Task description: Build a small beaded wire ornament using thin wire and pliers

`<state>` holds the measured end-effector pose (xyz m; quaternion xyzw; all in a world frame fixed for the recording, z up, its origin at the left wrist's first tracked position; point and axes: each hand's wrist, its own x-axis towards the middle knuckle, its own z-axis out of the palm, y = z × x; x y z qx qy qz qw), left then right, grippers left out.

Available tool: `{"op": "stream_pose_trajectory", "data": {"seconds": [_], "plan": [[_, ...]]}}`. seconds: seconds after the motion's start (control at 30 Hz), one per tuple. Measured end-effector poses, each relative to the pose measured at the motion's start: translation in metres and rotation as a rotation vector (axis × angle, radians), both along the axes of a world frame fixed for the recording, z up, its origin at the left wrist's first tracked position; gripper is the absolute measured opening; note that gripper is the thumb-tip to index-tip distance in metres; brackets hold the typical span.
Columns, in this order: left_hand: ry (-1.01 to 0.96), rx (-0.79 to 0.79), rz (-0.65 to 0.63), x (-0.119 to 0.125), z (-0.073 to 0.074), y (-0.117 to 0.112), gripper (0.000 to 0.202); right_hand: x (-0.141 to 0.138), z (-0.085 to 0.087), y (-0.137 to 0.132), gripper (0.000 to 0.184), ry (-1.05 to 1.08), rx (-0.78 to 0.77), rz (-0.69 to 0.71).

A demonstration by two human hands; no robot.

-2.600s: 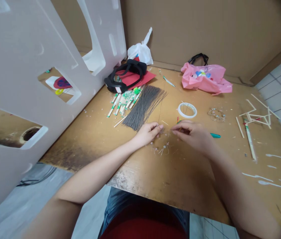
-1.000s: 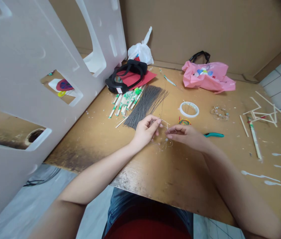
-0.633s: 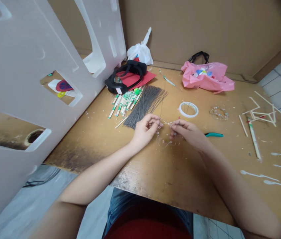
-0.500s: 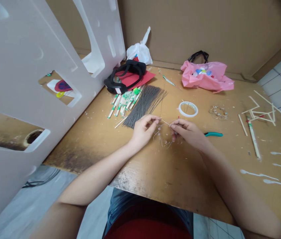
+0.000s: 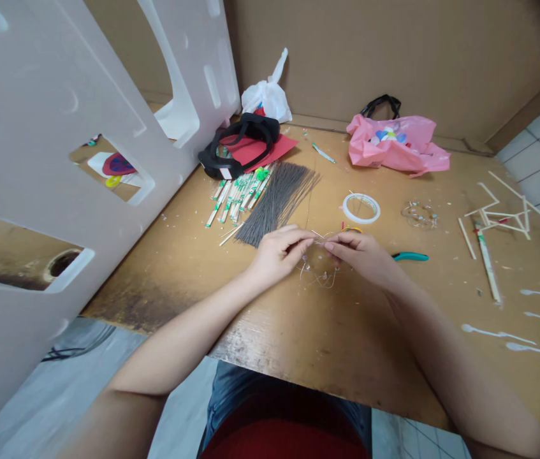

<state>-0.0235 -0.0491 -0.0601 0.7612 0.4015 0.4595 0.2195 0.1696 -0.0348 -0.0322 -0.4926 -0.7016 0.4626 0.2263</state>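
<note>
Dark red garment [image 5: 284,437] at the torso, plain where visible, deep in shadow. Blue denim [image 5: 234,389] on the legs, creased, paler in patches. Left forearm [image 5: 188,328] and right forearm [image 5: 435,338] bare; left hand [image 5: 282,252] and right hand [image 5: 363,255] likewise ungloved.

Softly, dimly lit; glinting at the near edge of the wooden tabletop [image 5: 234,349]; blackened at the upper right corner; blurred on the beaded wire [image 5: 325,276].

A thin wire loop [image 5: 324,276], dotted with small pale beads [image 5: 307,267], is pinched at its far side by the left hand [image 5: 280,251] and right hand [image 5: 361,254].
</note>
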Motion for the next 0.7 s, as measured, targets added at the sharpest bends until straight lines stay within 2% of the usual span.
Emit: {"op": "stream_pose_trajectory", "data": {"seconds": [0.13, 0.33, 0.5, 0.7], "plan": [[0.071, 0.057, -0.033, -0.002, -0.002, 0.003, 0.016, -0.002, -0.005, -0.001, 0.027, -0.028, 0.006, -0.012], [0.144, 0.012, -0.045, 0.000, -0.003, 0.001, 0.013, -0.010, -0.009, -0.004, 0.016, -0.053, 0.108, -0.137], [0.205, -0.020, -0.068, 0.002, -0.004, 0.000, 0.014, -0.014, -0.009, -0.007, 0.010, -0.108, 0.232, -0.120], [0.284, -0.041, -0.104, 0.002, -0.002, 0.001, 0.015, -0.013, -0.015, -0.006, 0.009, -0.103, 0.256, -0.112]]}}
